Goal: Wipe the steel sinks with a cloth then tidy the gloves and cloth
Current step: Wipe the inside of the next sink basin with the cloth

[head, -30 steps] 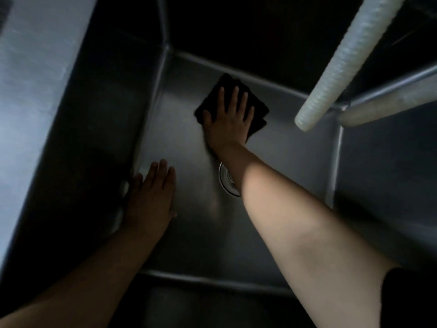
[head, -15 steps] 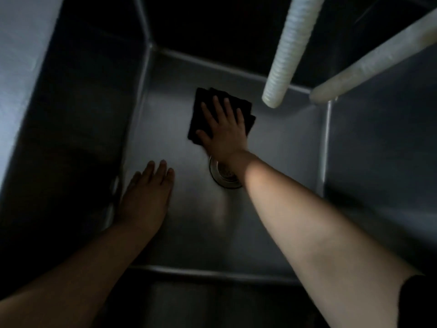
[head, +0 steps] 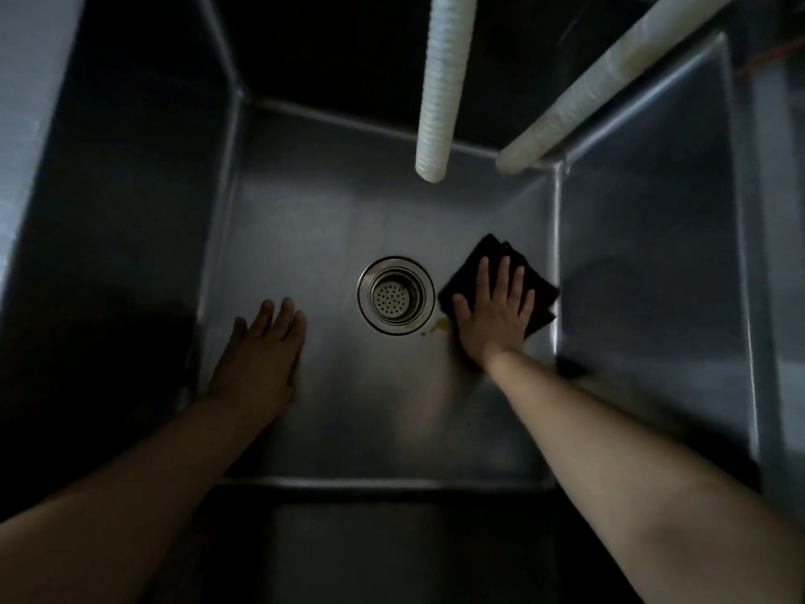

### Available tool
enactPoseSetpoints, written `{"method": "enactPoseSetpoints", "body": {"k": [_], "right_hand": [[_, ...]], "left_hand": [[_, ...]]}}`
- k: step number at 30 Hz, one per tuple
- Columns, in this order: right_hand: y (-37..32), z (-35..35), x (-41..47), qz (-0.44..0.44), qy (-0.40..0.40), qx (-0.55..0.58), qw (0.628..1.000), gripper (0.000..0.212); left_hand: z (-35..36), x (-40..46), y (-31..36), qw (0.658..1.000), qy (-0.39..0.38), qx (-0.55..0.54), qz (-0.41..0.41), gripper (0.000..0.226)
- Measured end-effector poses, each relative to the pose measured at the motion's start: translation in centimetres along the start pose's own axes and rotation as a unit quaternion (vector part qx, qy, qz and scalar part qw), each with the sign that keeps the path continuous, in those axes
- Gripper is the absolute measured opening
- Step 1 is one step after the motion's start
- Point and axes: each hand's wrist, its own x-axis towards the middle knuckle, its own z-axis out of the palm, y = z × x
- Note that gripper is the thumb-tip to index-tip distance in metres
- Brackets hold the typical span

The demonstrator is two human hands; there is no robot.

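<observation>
I look straight down into a deep steel sink [head: 331,202] in dim light. My right hand [head: 496,311] presses flat on a dark folded cloth [head: 533,283] on the sink floor, right of the round drain strainer [head: 395,295] and close to the right wall. A small yellowish spot [head: 441,325] lies on the floor between the drain and that hand. Left of the drain, my left hand [head: 261,359] rests flat on the sink floor with fingers together, holding nothing. No gloves are visible.
Two white ribbed hoses hang over the sink: one [head: 440,89] above the back middle, another [head: 601,85] slanting in from the upper right. The right wall [head: 644,255] stands near the cloth. A steel rim [head: 26,102] runs along the left.
My right hand has slid the cloth from the far side of the sink floor, past the drain, to the right side. The drain is now uncovered. The left hand stays planted.
</observation>
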Motion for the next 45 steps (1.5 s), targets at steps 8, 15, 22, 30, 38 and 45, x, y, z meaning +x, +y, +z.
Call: {"method": "enactPoseSetpoints", "body": {"k": [8, 15, 22, 30, 38, 45], "right_hand": [[-5.4, 2.3, -9.3, -0.222, -0.053, -0.052, 0.972, 0.079], [-6.6, 2.8, -11.5, -0.292, -0.042, -0.094, 0.951, 0.078], [-7.8, 1.8, -6.8, -0.356, -0.029, -0.096, 0.929, 0.076], [-10.2, 0.1, -1.0, -0.335, -0.018, -0.077, 0.939, 0.073], [-7.0, -0.6, 0.0, -0.290, 0.004, -0.009, 0.957, 0.067], [-3.8, -1.7, -1.9, -0.224, 0.016, 0.181, 0.958, 0.061]], "left_hand": [[-0.1, 0.0, 0.0, 1.000, -0.006, 0.004, 0.003, 0.094], [0.6, 0.4, -0.3, 1.000, 0.005, 0.001, 0.003, 0.101], [0.5, 0.7, -0.2, 1.000, 0.003, -0.002, 0.001, 0.102], [0.3, 0.6, -0.1, 1.000, 0.001, -0.011, -0.002, 0.100], [0.3, 0.6, -0.1, 1.000, 0.006, -0.018, 0.000, 0.094], [-0.5, 0.0, 1.3, 1.000, 0.003, 0.010, -0.016, 0.088]]}}
